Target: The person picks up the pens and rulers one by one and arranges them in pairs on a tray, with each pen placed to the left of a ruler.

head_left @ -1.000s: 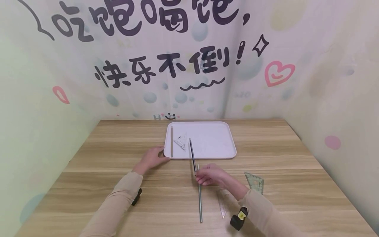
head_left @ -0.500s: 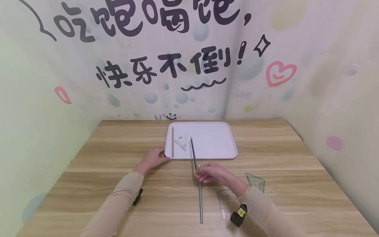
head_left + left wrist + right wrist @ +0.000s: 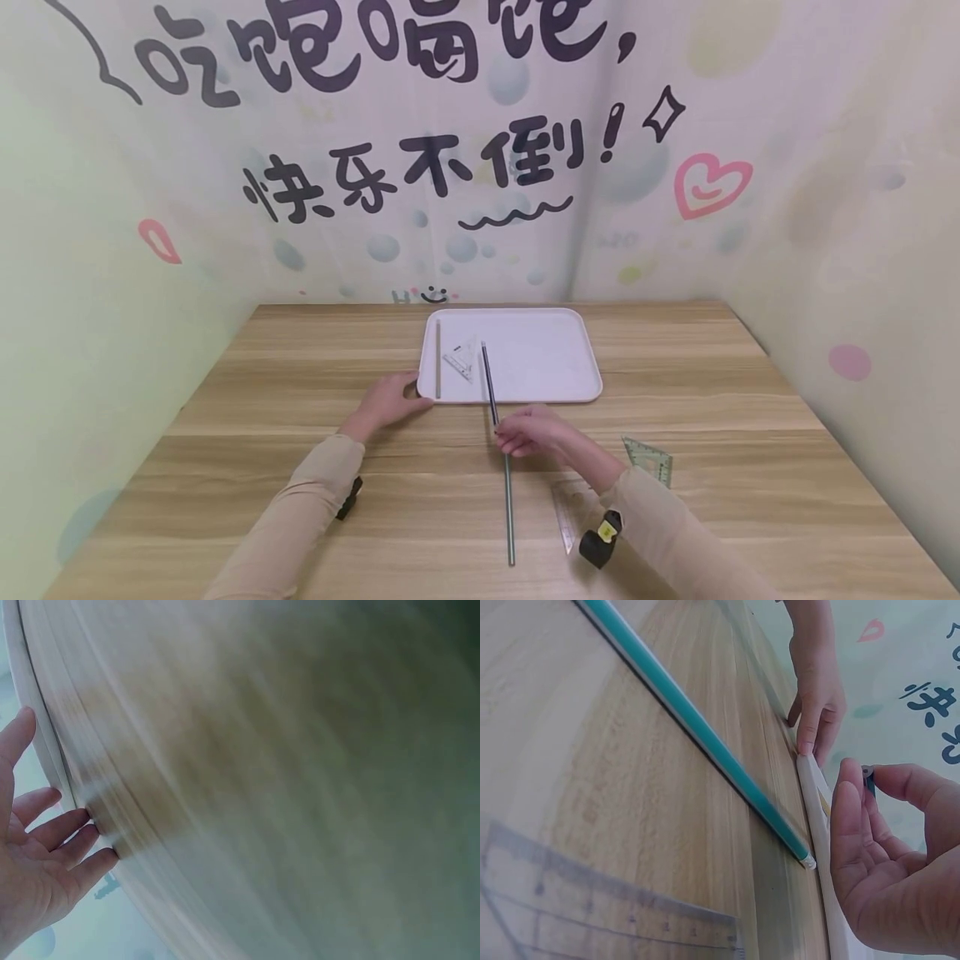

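Note:
My right hand (image 3: 528, 433) pinches a dark pencil (image 3: 489, 379) near its close end, between thumb and fingers. Its far end reaches over the white tray (image 3: 540, 392). In the right wrist view the pencil's dark end (image 3: 868, 778) shows between the fingertips. Below that hand, a green pencil (image 3: 509, 517) with a white eraser tip lies on the table. My left hand (image 3: 386, 402) touches the tray's near left corner, its fingers fairly straight and apart in the left wrist view. Inside the tray are a brown pencil (image 3: 438, 358) along the left side and a small clear set square (image 3: 460, 360).
A green set square (image 3: 651, 460) lies on the wooden table (image 3: 300, 350) beyond my right forearm. A clear ruler-like piece with a scale (image 3: 567, 517) is partly covered by that forearm. Behind the table hangs a printed cloth (image 3: 337, 258).
My right hand has moved slightly forward, and the dark pencil reaches a little farther over the tray. The left hand stays at the tray corner.

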Tool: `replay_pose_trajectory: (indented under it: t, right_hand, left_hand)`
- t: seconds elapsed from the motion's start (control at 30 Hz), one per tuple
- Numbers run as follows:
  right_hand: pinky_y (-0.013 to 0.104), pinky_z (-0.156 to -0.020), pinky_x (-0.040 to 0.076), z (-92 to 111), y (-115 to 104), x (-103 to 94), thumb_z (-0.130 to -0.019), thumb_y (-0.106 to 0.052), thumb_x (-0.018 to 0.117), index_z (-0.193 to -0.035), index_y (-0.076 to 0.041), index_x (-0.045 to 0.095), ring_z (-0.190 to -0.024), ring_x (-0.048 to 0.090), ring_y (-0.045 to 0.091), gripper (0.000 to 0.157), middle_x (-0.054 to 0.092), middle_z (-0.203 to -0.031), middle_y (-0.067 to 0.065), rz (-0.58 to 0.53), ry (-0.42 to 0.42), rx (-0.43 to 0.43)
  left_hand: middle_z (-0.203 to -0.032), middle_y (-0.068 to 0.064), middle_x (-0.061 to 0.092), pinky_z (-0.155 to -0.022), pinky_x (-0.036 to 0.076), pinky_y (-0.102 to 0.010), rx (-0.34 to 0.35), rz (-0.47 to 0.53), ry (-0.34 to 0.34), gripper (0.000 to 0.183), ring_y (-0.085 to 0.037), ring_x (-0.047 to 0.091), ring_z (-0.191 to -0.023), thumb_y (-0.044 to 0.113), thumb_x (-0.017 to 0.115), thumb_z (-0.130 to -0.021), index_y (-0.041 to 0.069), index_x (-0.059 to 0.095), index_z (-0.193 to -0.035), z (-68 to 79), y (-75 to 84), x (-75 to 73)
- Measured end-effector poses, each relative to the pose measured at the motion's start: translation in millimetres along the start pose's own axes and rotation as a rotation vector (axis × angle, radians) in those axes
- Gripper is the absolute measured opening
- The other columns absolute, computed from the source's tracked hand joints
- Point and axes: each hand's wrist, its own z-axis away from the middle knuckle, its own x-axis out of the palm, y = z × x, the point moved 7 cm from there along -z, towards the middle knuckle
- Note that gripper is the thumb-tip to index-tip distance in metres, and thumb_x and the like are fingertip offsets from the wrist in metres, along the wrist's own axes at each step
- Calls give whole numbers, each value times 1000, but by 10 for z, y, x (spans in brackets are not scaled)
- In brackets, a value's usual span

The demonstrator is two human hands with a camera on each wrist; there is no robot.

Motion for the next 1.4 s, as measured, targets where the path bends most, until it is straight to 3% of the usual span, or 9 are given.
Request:
replay_pose_trajectory:
  t: [0.3, 1.07, 1.4]
  right_hand:
    - [16, -49, 48, -31, -61, 0, -81, -10, 58, -86, 6, 65, -54, 58, 6, 18, 65, -65, 1, 21, 34, 15]
    - [14, -46, 47, -123, -81, -85, -83, -8, 58, -99, 13, 60, -50, 57, 5, 27, 65, -65, 3, -20, 76, 46]
    - [15, -46, 47, -169, -73, -103, -82, -9, 59, -91, 9, 63, -51, 58, 6, 20, 66, -66, 3, -6, 113, 55]
  left_hand:
    - [-122, -16, 56, -98, 39, -43, -5, -4, 3, 53, -32, 50, -115, 31, 67, -81, 3, 54, -123, 0, -23, 5]
    - [-121, -15, 57, -97, 40, -43, 4, -1, -3, 53, -31, 51, -114, 32, 67, -80, 3, 55, -123, -13, -36, 17]
    - [-122, -15, 57, -98, 39, -43, -5, 9, -4, 53, -31, 50, -115, 32, 67, -80, 4, 55, -123, -12, -34, 15]
